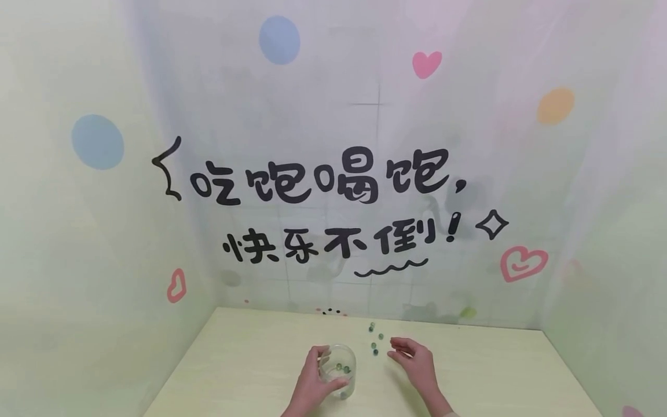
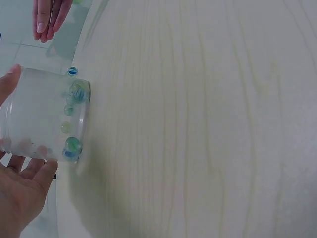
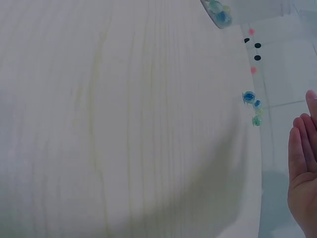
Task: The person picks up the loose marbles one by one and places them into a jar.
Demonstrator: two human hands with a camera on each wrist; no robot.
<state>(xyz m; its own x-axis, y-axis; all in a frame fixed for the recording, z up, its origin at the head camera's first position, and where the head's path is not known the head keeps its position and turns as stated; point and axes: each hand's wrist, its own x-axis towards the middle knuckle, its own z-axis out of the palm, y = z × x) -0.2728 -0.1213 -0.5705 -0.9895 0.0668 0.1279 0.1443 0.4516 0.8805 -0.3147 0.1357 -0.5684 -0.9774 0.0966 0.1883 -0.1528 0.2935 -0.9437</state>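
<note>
My left hand (image 1: 312, 379) grips a clear cup (image 1: 344, 353) from its left side, thumb in front and fingers behind. The left wrist view shows the cup (image 2: 37, 111) with several glass marbles (image 2: 73, 145) at its bottom, green and blue swirled. To the right of the cup, my right hand (image 1: 417, 362) hovers over the table with fingers extended; no object shows in it. Just left of its fingertips, several loose marbles (image 1: 376, 352) lie on the tabletop. In the right wrist view the fingers of this hand (image 3: 304, 168) look straight and close together.
The pale wood-grain table (image 1: 250, 359) ends at a back wall (image 1: 323, 116) with black lettering, hearts and coloured dots. Side panels (image 1: 78, 260) of the same kind of sheet stand left and right. The right hand casts a shadow on the table.
</note>
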